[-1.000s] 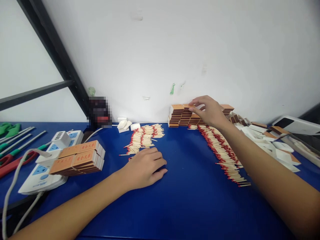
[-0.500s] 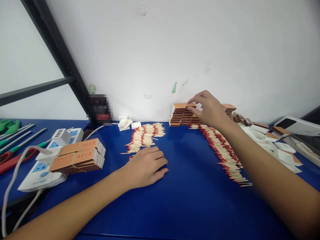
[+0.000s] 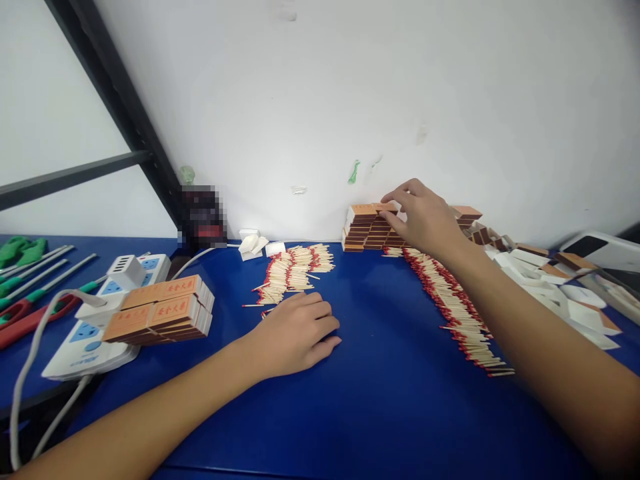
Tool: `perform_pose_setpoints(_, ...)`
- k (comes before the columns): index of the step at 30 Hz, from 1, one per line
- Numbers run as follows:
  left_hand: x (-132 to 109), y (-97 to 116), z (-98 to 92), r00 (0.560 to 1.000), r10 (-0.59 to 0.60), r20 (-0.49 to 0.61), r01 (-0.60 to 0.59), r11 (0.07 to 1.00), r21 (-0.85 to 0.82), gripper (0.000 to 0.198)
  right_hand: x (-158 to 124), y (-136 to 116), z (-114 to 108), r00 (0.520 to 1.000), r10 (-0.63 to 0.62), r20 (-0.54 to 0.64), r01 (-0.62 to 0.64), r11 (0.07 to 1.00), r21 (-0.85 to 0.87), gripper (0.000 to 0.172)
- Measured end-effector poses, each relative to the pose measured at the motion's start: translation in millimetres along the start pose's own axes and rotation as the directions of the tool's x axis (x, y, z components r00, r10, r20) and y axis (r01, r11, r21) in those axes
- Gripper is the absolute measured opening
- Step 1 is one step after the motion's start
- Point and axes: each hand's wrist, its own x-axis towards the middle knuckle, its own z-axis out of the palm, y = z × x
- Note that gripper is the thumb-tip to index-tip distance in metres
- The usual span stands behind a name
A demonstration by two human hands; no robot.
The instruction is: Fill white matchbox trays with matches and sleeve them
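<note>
My right hand (image 3: 425, 217) reaches to the back of the blue table. Its thumb and fingertips pinch an orange matchbox (image 3: 384, 207) at the top of a stack of matchboxes (image 3: 363, 230) against the wall. My left hand (image 3: 303, 332) rests palm down on the table (image 3: 370, 400), fingers loosely bent and apart, holding nothing. Just behind it lies a pile of red-tipped matches (image 3: 295, 270). A longer band of matches (image 3: 450, 303) runs beneath and beside my right forearm, which covers part of it.
At left, banded matchboxes (image 3: 160, 310) sit on a white power strip (image 3: 95, 353) with cables. Scissors and green-handled tools (image 3: 35, 287) lie farther left. White box pieces (image 3: 253, 245) are at the back; more box trays and sleeves (image 3: 555, 287) are at right, near a white device (image 3: 605, 250).
Both hands stay nearly in place, with the right still at the same matchbox on the stack. The whole view has shifted slightly.
</note>
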Motion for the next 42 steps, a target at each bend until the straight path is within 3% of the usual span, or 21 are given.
perform_pose_setpoints(4,-0.9,0.2,0.0,1.0,0.001,-0.003,-0.001,1.0,0.001,0.024,4.9,-19.2,-2.7,0.982,-0.189,-0.01,0.189,0.982,0.016,0.033)
perform_pose_setpoints(7,-1.0,0.3,-0.1,1.0,0.004,-0.009,-0.004,1.0,0.008,0.024,11.5,-24.3,6.8,0.968,-0.249,0.027,0.25,0.967,-0.054,0.032)
perform_pose_setpoints(14,-1.1,-0.6,1.8,1.0,0.017,-0.016,-0.017,1.0,0.022,0.025,19.1,-14.5,23.2,0.972,-0.23,0.046,0.235,0.954,-0.188,0.029)
perform_pose_setpoints(21,-0.8,-1.1,2.2,1.0,0.022,-0.02,-0.021,0.999,0.034,0.024,23.1,-25.8,22.2,0.976,-0.214,0.037,0.218,0.966,-0.14,0.029)
perform_pose_setpoints(27,-0.7,-1.5,2.2,1.0,0.022,-0.005,-0.022,0.999,0.037,0.024,34.3,-15.4,21.3,0.98,-0.185,0.075,0.195,0.967,-0.165,0.03)
perform_pose_setpoints(32,-1.0,2.4,2.8,0.997,0.063,-0.047,-0.062,0.998,0.033,0.022,14.4,-37.1,13.5,0.976,-0.216,-0.004,0.215,0.97,-0.111,0.03)
perform_pose_setpoints(35,-1.1,7.4,4.4,0.994,0.093,-0.059,-0.093,0.996,0.019,0.022,-4.4,-51.2,8.0,0.961,-0.248,0.118,0.249,0.968,0.005,0.028)
perform_pose_setpoints(37,-1.2,10.4,5.8,0.993,0.103,-0.061,-0.102,0.995,0.016,0.023,-15.0,-47.9,5.4,0.947,-0.199,0.253,0.182,0.979,0.091,0.021)
perform_pose_setpoints(40,-1.2,12.5,6.3,0.992,0.112,-0.06,-0.111,0.994,0.026,0.025,-26.7,-22.4,4.4,0.898,-0.043,0.439,-0.026,0.988,0.152,0.013)
perform_pose_setpoints(42,-1.1,12.2,5.4,0.992,0.111,-0.06,-0.109,0.994,0.03,0.025,-32.4,1.4,6.2,0.896,0.08,0.437,-0.13,0.988,0.086,0.015)
